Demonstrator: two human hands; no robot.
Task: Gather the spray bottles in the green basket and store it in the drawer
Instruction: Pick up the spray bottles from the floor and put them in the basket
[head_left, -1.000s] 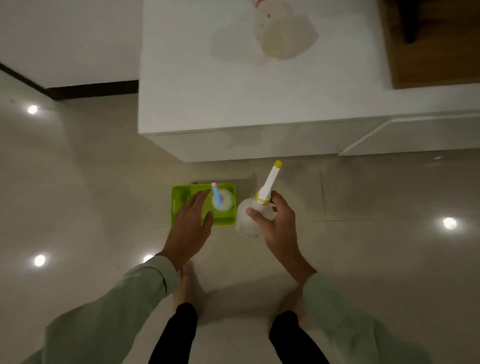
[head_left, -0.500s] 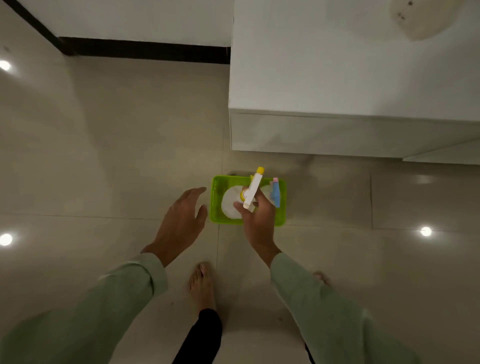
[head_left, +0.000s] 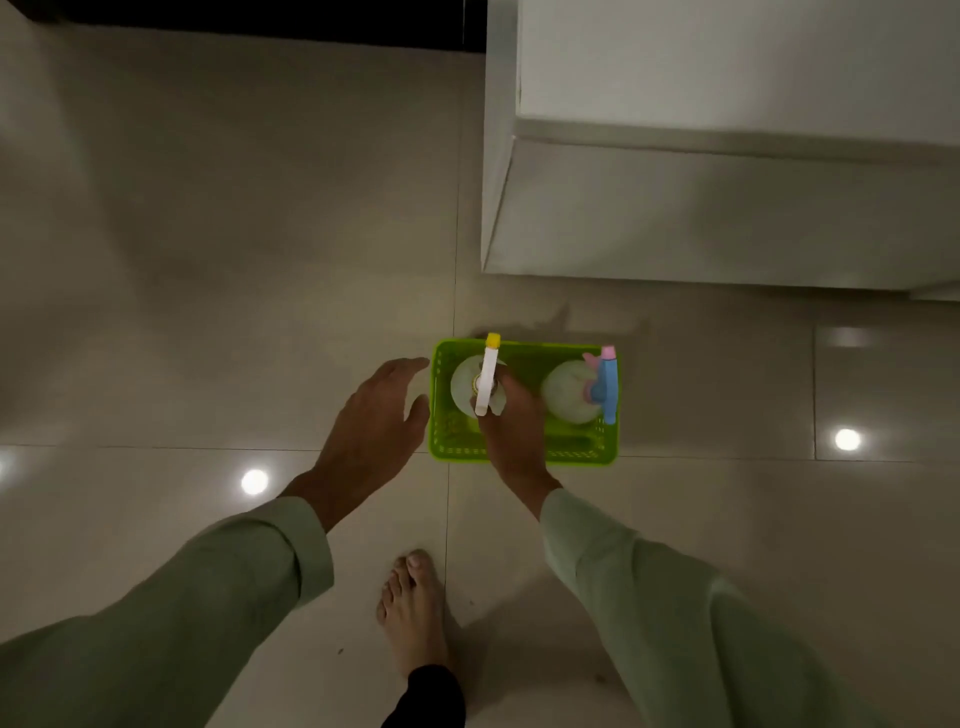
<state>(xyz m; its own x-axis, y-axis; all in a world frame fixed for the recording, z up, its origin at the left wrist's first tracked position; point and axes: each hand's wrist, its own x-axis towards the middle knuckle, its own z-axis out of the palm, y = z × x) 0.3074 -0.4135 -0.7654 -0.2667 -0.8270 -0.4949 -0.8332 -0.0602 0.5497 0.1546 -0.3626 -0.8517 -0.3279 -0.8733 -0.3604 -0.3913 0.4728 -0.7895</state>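
A green basket (head_left: 571, 453) stands on the tiled floor just in front of a white cabinet. Inside its left half is a white spray bottle with a yellow-tipped nozzle (head_left: 487, 379), and my right hand (head_left: 511, 431) is shut on its neck from the near side. In the right half stands a second white bottle with a blue and pink sprayer (head_left: 605, 387), upright and untouched. My left hand (head_left: 371, 431) hovers open just left of the basket's left wall, holding nothing.
The white cabinet (head_left: 727, 208) fills the upper right, its front face close behind the basket. My bare foot (head_left: 415, 608) rests on the floor below the basket. Glossy beige tiles with light reflections stretch to the left and right.
My right hand has carried the yellow-tipped bottle from beside the basket into its left half. My left hand has left the basket and now hovers at its left side. The view has shifted.
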